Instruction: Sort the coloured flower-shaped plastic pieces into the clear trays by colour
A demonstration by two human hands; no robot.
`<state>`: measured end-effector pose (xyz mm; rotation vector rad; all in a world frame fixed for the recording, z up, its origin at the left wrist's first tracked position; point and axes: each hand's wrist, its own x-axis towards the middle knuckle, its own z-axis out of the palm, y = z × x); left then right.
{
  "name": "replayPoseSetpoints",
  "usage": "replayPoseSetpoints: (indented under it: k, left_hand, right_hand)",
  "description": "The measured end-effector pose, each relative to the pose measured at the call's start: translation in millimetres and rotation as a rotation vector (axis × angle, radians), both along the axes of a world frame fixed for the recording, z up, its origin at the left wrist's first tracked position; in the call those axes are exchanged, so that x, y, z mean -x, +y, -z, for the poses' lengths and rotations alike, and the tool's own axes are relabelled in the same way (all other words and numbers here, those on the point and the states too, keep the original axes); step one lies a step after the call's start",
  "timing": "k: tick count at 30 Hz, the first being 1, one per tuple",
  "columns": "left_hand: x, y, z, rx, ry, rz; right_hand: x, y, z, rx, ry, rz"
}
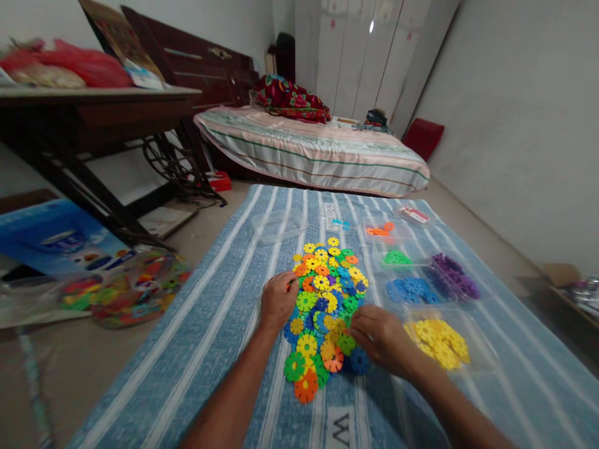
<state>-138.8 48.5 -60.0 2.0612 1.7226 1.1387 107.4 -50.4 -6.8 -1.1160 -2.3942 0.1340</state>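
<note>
A loose pile of flower-shaped plastic discs (321, 303) in yellow, green, blue, orange and purple lies on the striped cloth. At its left edge is my left hand (279, 300), fingers curled together; whatever they hold is hidden. My right hand (381, 335) pinches at the pile's right edge, its fingertips by yellow and green discs, and I cannot make out what is in them. To the right, clear trays hold sorted discs: yellow ones (440, 343) nearest my right hand, blue ones (414, 290), purple ones (453, 276), green ones (396, 257) and orange ones (380, 229).
A clear tray (279, 227) stands beyond the pile, near a few light-blue discs (341, 223). A small red-and-white box (415, 214) lies at the far right. Bags of colourful pieces (140, 290) rest on the floor at left. A bed (309, 149) stands behind the table.
</note>
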Motion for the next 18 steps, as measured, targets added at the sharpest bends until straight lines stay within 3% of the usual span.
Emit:
replayPoseSetpoints:
  k: [4,5,8,10,13,18]
  left_hand:
    - [1.2,1.0,2.7,-0.013,-0.002,0.003]
    - [1.4,1.1,3.4,-0.016,-0.003,0.002]
    - [1.9,1.2,5.5,-0.029,-0.008,-0.009]
    - [2.4,1.2,6.6,-0.033,-0.005,-0.013]
    - [2.8,1.1,7.1,-0.030,0.004,-0.007]
    - [1.3,0.2,4.7,-0.034,0.008,0.002]
  right_hand:
    - [-34.1,70.5,-26.9,-0.058,-0.048,0.124]
    - [-44.4,90.5,-35.4,-0.089,-0.048,0.198]
    - [-70.4,138.0,-58.4,-0.287,-0.023,0.625]
    - [-77.6,149.6,-65.5,-0.363,0.037,0.727]
    - [-68.5,133.5,-57.4,-0.341,0.064,0.638]
    - [-23.9,61.1,-14.7,-0.149,0.108,0.292]
